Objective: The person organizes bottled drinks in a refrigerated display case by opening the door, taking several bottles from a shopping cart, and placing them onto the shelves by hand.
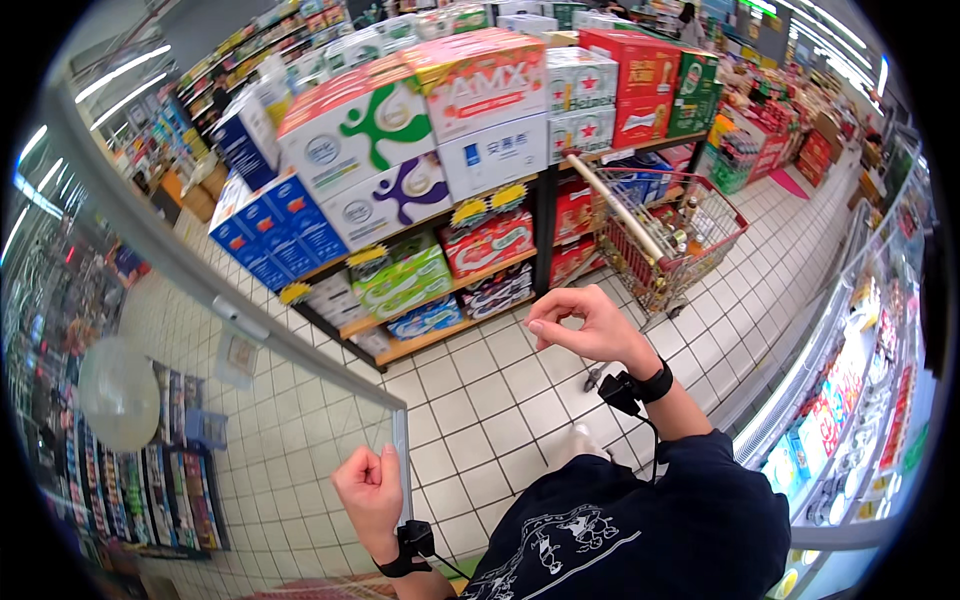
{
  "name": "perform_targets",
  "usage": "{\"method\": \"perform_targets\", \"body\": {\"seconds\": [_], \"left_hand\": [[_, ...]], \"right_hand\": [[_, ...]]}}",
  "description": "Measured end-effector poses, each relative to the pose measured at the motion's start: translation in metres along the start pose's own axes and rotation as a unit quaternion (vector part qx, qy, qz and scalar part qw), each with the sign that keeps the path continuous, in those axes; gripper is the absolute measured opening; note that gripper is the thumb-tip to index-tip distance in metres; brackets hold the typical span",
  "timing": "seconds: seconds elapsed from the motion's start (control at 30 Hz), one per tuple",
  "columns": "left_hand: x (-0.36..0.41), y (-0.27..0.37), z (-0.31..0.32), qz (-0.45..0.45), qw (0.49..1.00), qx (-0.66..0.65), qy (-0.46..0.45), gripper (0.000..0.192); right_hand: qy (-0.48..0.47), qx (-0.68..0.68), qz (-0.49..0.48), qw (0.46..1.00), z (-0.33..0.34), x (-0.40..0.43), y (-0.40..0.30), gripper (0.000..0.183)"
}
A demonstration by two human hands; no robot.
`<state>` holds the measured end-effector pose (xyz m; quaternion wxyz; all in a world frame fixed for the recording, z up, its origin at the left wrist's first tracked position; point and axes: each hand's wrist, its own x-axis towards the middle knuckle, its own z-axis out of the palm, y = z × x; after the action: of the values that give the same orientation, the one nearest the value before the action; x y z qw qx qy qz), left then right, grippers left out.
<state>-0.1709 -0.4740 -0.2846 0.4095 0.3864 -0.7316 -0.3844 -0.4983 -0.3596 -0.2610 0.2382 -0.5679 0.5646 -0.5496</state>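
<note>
My right hand (583, 324) is raised over the tiled floor, its fingers curled with a gap between thumb and fingertips and nothing in it. Beyond it stands a wire shopping cart (637, 232) with bottles and other goods inside. My left hand (369, 480) is closed in a fist, thumb up, beside the metal-framed edge of a glass door (300, 450); whether it touches the door cannot be told. No object shows in the fist. Each wrist wears a black strap with a small cabled device.
Shelving (450, 330) ahead holds cartons and packs, with boxed drinks (491, 90) stacked on top. A lit refrigerated display (832, 397) runs along the right. The glass door spans the left, with shelves of small items seen in it. A tiled aisle (465, 390) lies before me.
</note>
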Motion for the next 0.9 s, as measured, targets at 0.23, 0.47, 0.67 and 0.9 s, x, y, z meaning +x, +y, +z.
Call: {"method": "perform_targets", "body": {"seconds": [0.23, 0.47, 0.67, 0.9], "left_hand": [[0.043, 0.041, 0.162, 0.037, 0.990, -0.032, -0.134, 0.047], [0.071, 0.097, 0.324, 0.088, 0.953, -0.024, -0.290, 0.049], [0.088, 0.119, 0.425, 0.074, 0.920, -0.033, -0.384, 0.047], [0.085, 0.129, 0.501, 0.115, 0.857, -0.077, -0.496, 0.045]], "right_hand": [[0.116, -0.002, 0.054, 0.992, -0.137, -0.055, 0.051, 0.011], [0.259, 0.043, 0.137, 0.955, -0.252, -0.129, 0.112, 0.011], [0.387, 0.083, 0.198, 0.896, -0.303, -0.197, 0.146, 0.013], [0.428, -0.058, 0.277, 0.858, -0.307, -0.248, 0.110, 0.014]]}}
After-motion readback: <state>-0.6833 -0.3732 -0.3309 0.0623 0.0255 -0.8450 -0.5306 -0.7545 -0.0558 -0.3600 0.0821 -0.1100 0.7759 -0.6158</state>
